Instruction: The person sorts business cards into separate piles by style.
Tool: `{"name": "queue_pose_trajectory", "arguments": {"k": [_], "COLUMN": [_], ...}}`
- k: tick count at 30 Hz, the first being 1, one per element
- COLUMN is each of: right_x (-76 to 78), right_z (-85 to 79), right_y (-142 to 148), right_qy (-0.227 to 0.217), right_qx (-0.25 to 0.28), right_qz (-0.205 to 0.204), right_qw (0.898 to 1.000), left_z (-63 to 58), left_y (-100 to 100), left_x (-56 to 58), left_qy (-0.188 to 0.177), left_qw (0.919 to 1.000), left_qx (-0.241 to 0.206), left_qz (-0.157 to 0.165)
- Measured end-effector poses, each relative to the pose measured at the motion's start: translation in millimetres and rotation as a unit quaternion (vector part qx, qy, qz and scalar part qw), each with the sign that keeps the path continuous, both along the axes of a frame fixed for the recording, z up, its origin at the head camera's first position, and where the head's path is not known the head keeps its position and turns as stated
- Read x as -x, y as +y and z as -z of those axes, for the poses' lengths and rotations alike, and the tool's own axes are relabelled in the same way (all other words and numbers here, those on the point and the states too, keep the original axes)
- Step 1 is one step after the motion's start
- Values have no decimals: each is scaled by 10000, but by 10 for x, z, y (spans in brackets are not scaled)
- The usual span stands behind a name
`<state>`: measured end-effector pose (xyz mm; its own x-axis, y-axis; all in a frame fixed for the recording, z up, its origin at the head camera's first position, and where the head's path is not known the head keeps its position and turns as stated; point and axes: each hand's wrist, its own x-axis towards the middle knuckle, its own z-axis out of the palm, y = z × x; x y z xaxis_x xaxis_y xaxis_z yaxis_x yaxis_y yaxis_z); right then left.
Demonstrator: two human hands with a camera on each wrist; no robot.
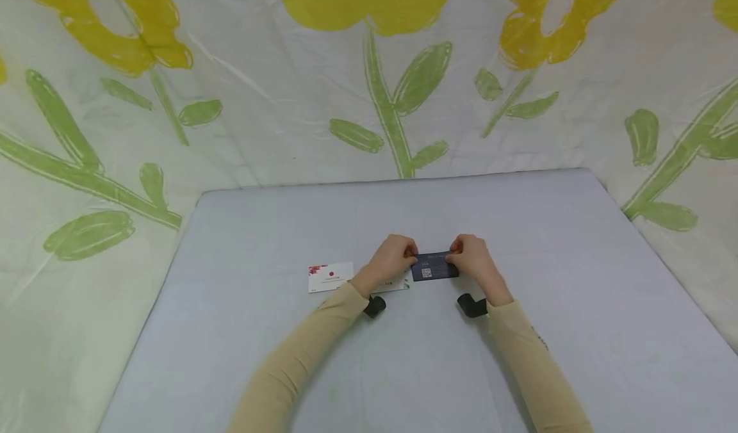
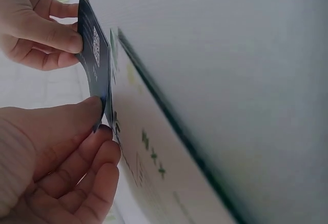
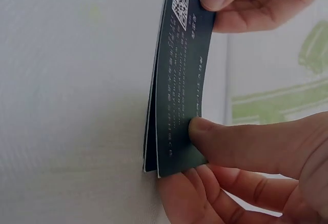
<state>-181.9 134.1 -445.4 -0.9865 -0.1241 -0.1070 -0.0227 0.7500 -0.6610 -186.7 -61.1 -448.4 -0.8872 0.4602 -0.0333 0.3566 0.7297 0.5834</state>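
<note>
Both hands pinch dark blue business cards [image 1: 432, 270] by their far corners. The left hand [image 1: 394, 257] holds the left corner, the right hand [image 1: 469, 257] the right. In the right wrist view the dark card [image 3: 179, 80] shows a QR code and pale print; a second layer lies just behind it, slightly fanned apart at the bottom. The right thumb [image 3: 225, 142] presses on the printed face. The left wrist view shows the left thumb [image 2: 66, 124] on the card's near end. A white card with green marks [image 1: 398, 285] lies beneath the left wrist, partly hidden.
On the white-covered table [image 1: 426, 369], a white card with red floral print [image 1: 330, 277] lies left of the left hand. Black wrist mounts [image 1: 473, 305] sit below both wrists. A flower-printed curtain [image 1: 259, 100] hangs behind the table's back edge.
</note>
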Motion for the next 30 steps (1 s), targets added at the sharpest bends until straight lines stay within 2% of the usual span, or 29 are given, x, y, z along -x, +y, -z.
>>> {"name": "queue_pose_trajectory", "arguments": {"k": [5,11,18,30], "right_x": [-26,-68,-97,-108], "right_z": [2,-27,-33,33], "right_y": [-40,-85,-127,-137], "right_qy": [144,221,276,443], "right_qx": [-135,-271,-573,-780], "right_qz": [7,28,53,11], "right_qw": [9998,9994,9980,9960], "left_z": [-19,-31,-36,-28], "left_y": [20,29,55,69], "left_x": [-34,-73,-82,-100], "left_qy": [70,183,316,413], "left_qw": [9996,9991,9974,9964], "left_qx": [264,373,641,736], "left_qz": [-30,-37,-21,62]}}
